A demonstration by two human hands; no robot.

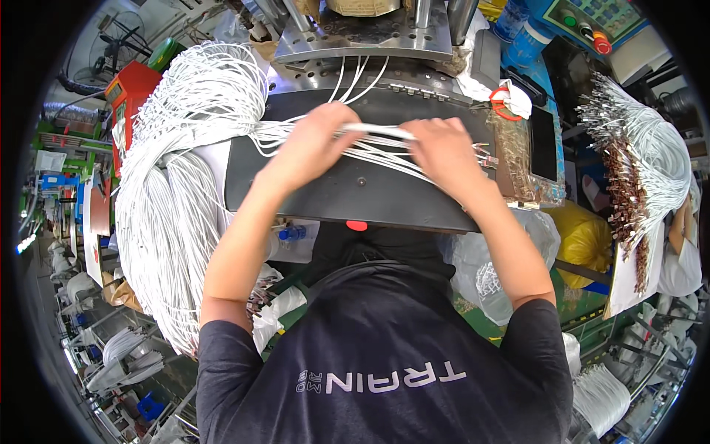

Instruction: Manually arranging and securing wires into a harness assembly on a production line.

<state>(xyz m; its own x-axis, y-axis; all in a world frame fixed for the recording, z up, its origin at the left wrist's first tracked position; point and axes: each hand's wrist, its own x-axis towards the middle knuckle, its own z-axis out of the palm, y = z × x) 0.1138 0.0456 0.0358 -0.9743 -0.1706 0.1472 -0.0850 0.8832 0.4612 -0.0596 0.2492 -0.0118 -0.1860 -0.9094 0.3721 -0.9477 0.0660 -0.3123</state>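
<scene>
A bunch of thin white cables stretches sideways over a black work plate. My left hand is closed around the bunch near the plate's middle. Farther right, my right hand grips the same bunch, its fingers slightly blurred. Small cable ends stick out beyond my right hand. On the left, the bunch runs into a big heap of white cables that hangs over the plate's edge. Several single cables lead from behind my left hand up under the metal press.
Red-handled scissors lie at the plate's far right, beside a taped brown block. A red machine housing stands behind the cable heap. More white cables with brown ends hang at the right, near a yellow bag.
</scene>
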